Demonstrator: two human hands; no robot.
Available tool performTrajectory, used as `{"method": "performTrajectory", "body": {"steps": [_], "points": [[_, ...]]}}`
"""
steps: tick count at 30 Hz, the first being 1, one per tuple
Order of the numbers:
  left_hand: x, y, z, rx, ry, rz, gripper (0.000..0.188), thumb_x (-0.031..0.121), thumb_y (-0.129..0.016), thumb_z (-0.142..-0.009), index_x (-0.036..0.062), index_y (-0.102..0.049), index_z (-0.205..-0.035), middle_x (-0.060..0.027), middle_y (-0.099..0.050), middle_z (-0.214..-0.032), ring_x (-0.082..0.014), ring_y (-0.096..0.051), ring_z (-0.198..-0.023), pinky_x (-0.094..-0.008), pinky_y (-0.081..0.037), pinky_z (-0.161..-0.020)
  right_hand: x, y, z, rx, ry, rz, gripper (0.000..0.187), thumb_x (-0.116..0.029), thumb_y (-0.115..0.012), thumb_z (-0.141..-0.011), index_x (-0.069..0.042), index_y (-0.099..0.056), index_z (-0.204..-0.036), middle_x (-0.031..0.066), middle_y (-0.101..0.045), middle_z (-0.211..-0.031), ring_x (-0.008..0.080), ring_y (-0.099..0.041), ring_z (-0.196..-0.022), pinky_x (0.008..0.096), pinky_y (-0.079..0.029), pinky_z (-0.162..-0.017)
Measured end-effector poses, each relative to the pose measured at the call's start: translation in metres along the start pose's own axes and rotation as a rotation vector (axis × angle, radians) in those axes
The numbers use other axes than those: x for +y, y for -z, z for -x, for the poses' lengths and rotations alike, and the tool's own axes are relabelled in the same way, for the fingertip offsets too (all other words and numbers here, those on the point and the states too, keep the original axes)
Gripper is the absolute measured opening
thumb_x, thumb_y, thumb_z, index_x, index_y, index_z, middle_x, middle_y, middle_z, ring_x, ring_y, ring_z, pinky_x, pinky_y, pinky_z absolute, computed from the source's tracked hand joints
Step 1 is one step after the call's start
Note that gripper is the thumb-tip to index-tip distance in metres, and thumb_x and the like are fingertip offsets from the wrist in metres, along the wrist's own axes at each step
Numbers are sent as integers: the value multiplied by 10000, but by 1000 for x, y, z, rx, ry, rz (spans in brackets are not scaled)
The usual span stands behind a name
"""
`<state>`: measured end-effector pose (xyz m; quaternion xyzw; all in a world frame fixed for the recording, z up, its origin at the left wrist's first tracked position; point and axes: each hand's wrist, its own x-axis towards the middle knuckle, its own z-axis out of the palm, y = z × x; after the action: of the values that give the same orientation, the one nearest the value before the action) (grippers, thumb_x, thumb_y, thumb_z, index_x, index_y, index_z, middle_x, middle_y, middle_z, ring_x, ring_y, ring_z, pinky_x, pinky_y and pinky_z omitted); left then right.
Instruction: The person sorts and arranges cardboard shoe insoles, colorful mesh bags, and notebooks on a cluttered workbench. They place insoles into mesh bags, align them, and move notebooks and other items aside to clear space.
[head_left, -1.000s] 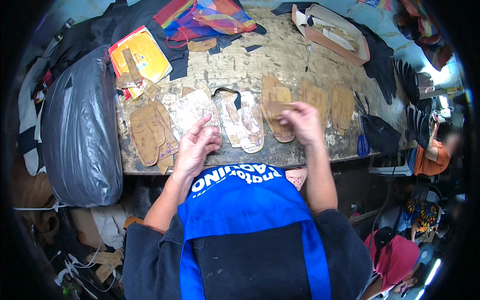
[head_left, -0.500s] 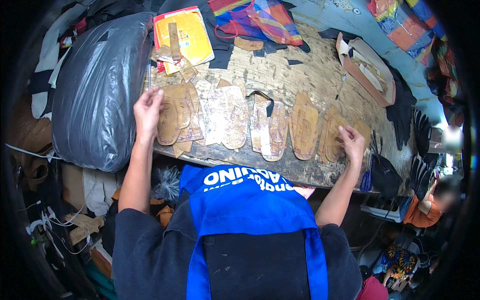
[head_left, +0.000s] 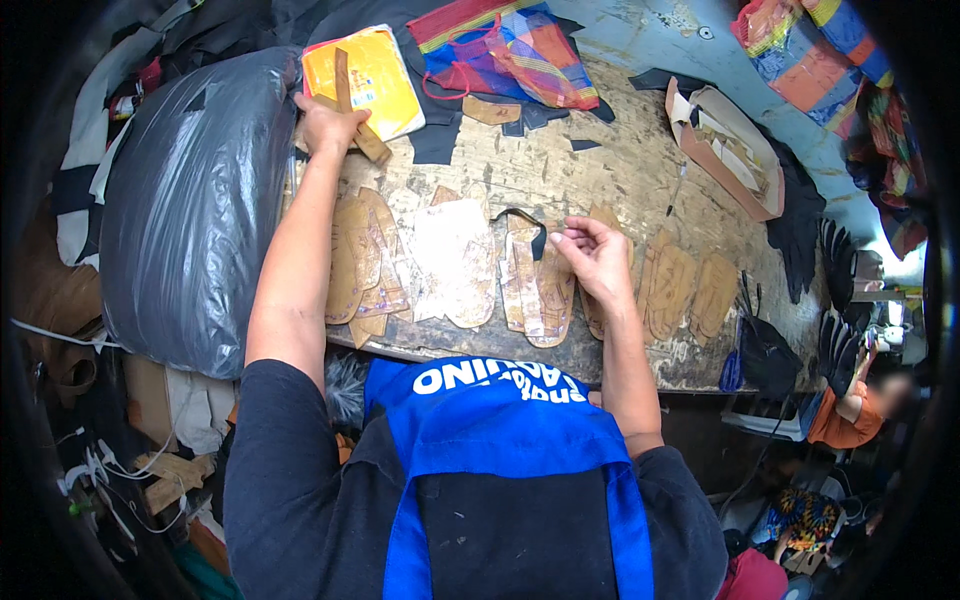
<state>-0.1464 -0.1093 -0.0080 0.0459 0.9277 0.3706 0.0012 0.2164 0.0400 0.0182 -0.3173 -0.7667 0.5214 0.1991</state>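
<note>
My left hand (head_left: 333, 126) reaches to the far left of the worktable. Its fingers close on a brown strip (head_left: 372, 148); a second brown strip (head_left: 343, 78) crosses beside them over a yellow book (head_left: 375, 85). My right hand (head_left: 603, 268) hovers over the middle of the table, fingers loosely bent, thumb and forefinger slightly apart with nothing visible between them. By its fingertips is a curved black strip (head_left: 538, 243) on a stack of brown, sole-shaped pieces (head_left: 555, 290). Similar stacks lie in a row: brown pieces (head_left: 346, 262), a pale shiny one (head_left: 452, 255), and more brown ones (head_left: 668, 290).
A bulky black plastic-wrapped bundle (head_left: 195, 210) flanks the table's left side. Plaid fabric (head_left: 510, 50) and dark scraps (head_left: 436, 140) lie at the back. An open cardboard box (head_left: 728, 150) and a black pouch (head_left: 770, 350) are at the right. Another person (head_left: 845, 415) is farther right.
My left hand has moved away from the leftmost stack, up to the brown strips at the book. My right hand has left the rightmost stacks and moved left toward the middle.
</note>
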Motion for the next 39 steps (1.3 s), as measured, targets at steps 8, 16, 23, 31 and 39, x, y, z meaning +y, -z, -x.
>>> {"method": "performTrajectory", "body": {"steps": [8, 16, 23, 31, 39], "points": [[12, -7, -26, 72, 19, 690, 1116, 0, -804, -495, -71, -59, -1323, -231, -481, -1152, -275, -544, -996, -321, -450, -869, 5, -28, -60, -29, 175, 197, 244, -105, -665, -718, 45, -628, -907, 100, -640, -710, 123, -585, -606, 240, -478, -597], [11, -5, -16, 97, -223, 285, 1086, 82, -788, -555, -20, -57, -1352, -274, -454, -1185, -339, -495, -1078, -327, -363, -952, 4, -73, -170, 109, 645, 652, 254, -143, -628, -719, -59, -640, -959, 88, -631, -956, 281, -563, -855, 368, -441, -783], [8, -4, -9, 117, -197, 369, 1123, 65, -781, -560, -16, 4, -1359, -293, -405, -1217, -337, -468, -1105, -321, -334, -973, 2, -69, -175, -167, 156, 626, 365, -257, -756, -576, -56, -658, -865, 149, -632, -906, 303, -592, -886, 364, -452, -803], [26, 17, 20, -231, -113, 1089, 1048, -96, -674, -638, 52, 56, -1375, -220, -438, -1174, -280, -534, -1003, -369, -483, -805, -2, -43, -157, -315, -301, -558, 179, 15, -534, -813, 42, -474, -979, 153, -596, -843, 246, -626, -731, 310, -533, -609], [40, 14, 87, -565, -368, 1184, 980, -93, -661, -628, 108, -90, -1398, -174, -416, -1260, -254, -487, -1104, -346, -415, -921, -36, -68, -141, -413, -256, -1330, 473, -357, -398, -927, 19, -394, -1215, 141, -538, -1142, 243, -574, -984, 417, -503, -788]]}}
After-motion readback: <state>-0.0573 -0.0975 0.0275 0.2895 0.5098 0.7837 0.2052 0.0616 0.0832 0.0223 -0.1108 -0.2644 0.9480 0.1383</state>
